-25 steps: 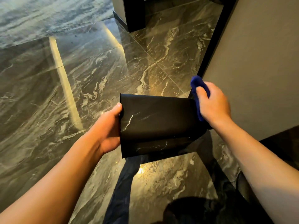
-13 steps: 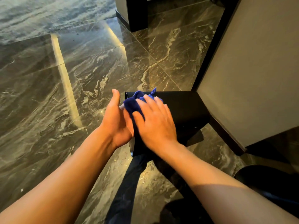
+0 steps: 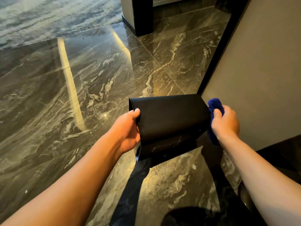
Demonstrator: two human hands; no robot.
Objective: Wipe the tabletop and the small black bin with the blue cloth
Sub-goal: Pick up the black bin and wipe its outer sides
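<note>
The small black bin (image 3: 169, 121) is held on its side in the air above the marble floor, its open mouth turned to the left. My left hand (image 3: 128, 129) grips the rim at that open end, thumb on top. My right hand (image 3: 225, 123) clutches the bunched blue cloth (image 3: 214, 105) and presses it against the bin's right end, its base. Part of the cloth hangs below my right palm. The inside of the bin is hidden from this view.
A polished dark marble floor (image 3: 81, 95) lies below. A beige panel with a dark edge (image 3: 254, 70) rises close on the right, near the cloth. A dark-based pillar (image 3: 138, 17) stands farther back. My dark trouser legs (image 3: 130, 193) show under the bin.
Half a second ago my right hand rubbed the cloth at the bin's left end beside my left hand; now it has swept to the right end. My left hand keeps its grip.
</note>
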